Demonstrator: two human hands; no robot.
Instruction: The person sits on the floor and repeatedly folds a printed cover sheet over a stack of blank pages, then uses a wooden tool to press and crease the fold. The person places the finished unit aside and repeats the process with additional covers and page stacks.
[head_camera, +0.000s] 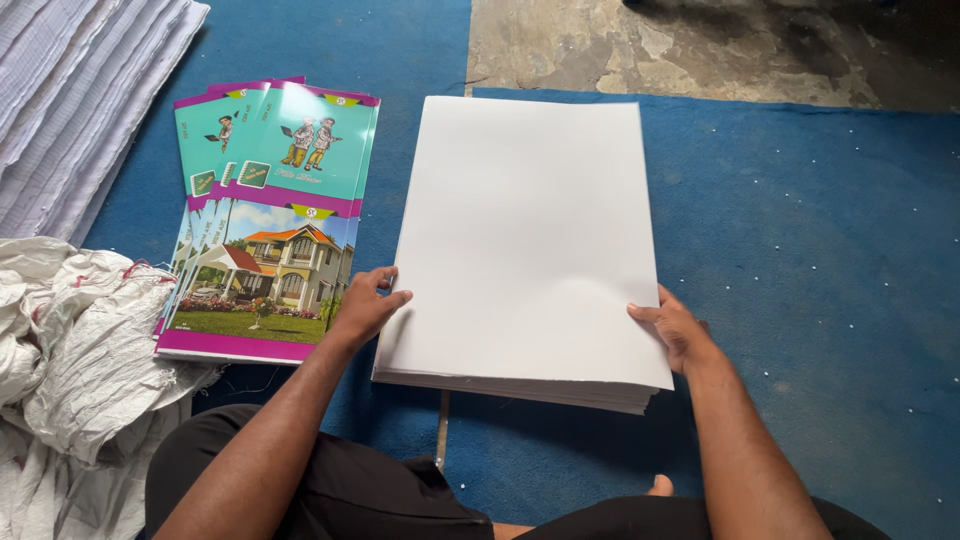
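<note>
The person sits on the floor with a thick stack of white sheets lying flat on the blue mat directly ahead of the knees. The left hand grips the stack's near left edge, fingers curled over the top sheet and thumb against the side, so the hand is partly closed on the paper. The right hand is set against the near right edge, fingers laid on top and palm pressing the side, likewise part closed on the stack. Holding both sides at once appears to keep the sheets squared and prevents the pile from sliding; the edges look well aligned, apart from slight raggedness at the near right corner. Just beyond the left hand, on its outer side, lies a fanned pile of printed covers, teal and purple with a house picture, touching nothing the hands hold. Further left of that hand sit a crumpled white woven sack and, farther off, a heap of ruled sheets. Bare concrete floor shows beyond the stack.
</note>
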